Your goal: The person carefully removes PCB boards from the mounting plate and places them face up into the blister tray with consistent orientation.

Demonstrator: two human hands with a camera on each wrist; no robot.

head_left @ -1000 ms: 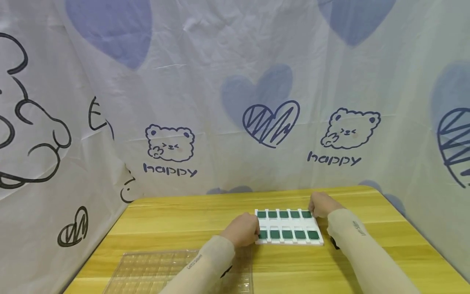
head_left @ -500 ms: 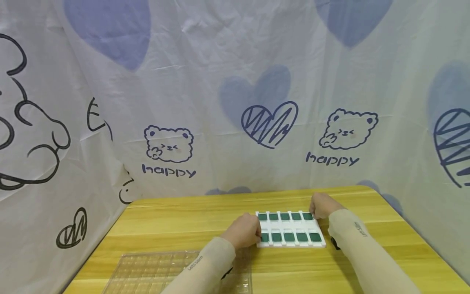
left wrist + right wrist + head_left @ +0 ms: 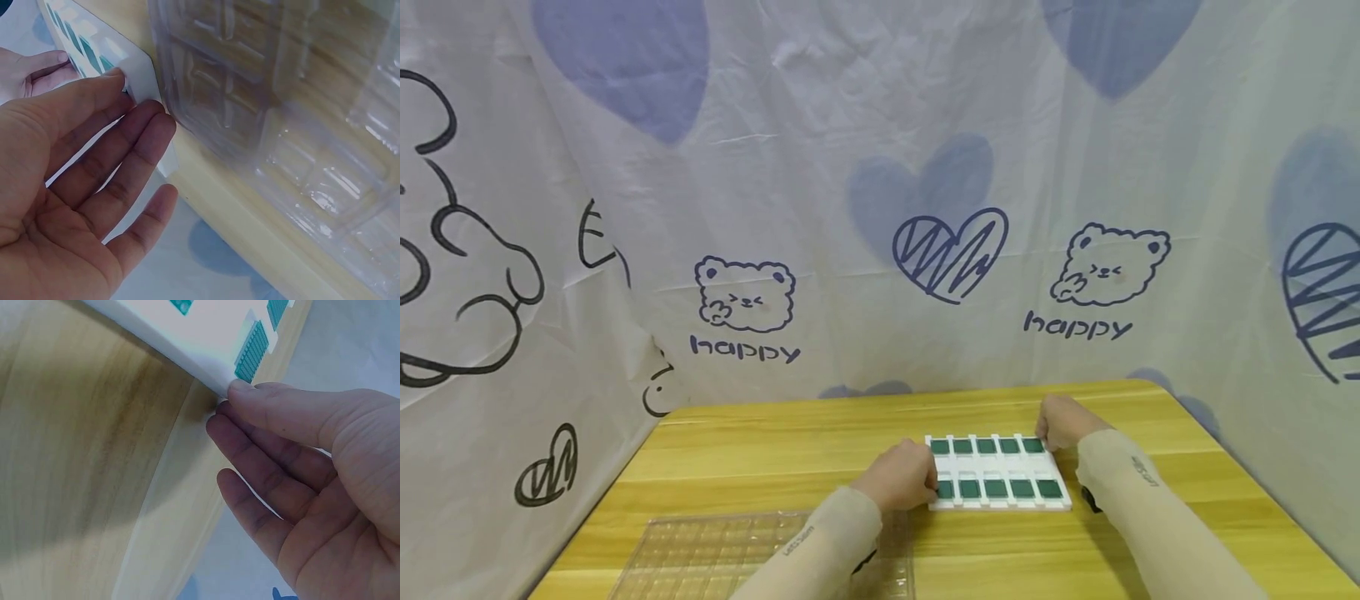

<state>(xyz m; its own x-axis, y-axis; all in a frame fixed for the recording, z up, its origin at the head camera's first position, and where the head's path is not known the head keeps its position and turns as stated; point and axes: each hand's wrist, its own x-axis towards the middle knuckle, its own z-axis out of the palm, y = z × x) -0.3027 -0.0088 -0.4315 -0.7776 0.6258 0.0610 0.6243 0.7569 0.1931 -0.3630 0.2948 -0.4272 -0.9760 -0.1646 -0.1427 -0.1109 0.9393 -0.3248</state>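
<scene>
A white rectangular tray [image 3: 988, 465] lies on the yellow wood-grain table, with two rows of green ribbed rectangles [image 3: 996, 489] set along its long sides. At its left end my left hand [image 3: 897, 477] pinches the edge; in the left wrist view the thumb [image 3: 94, 94] lies at the top edge and the fingers reach to the end wall. My right hand [image 3: 1066, 422] pinches the far right corner, its thumb [image 3: 247, 395] on top and fingertips at the side below. Its lower fingers lie off the tray in the right wrist view.
A clear plastic tray with a grid of shallow pockets [image 3: 715, 546] lies at the front left, partly under the left forearm. Behind the table [image 3: 775, 458] hangs a white curtain [image 3: 835, 317] printed with hearts and bears; more curtain closes both sides.
The white tray has shifted slightly towards me and to the right, with both hands keeping hold of its ends. The clear tray stays in place.
</scene>
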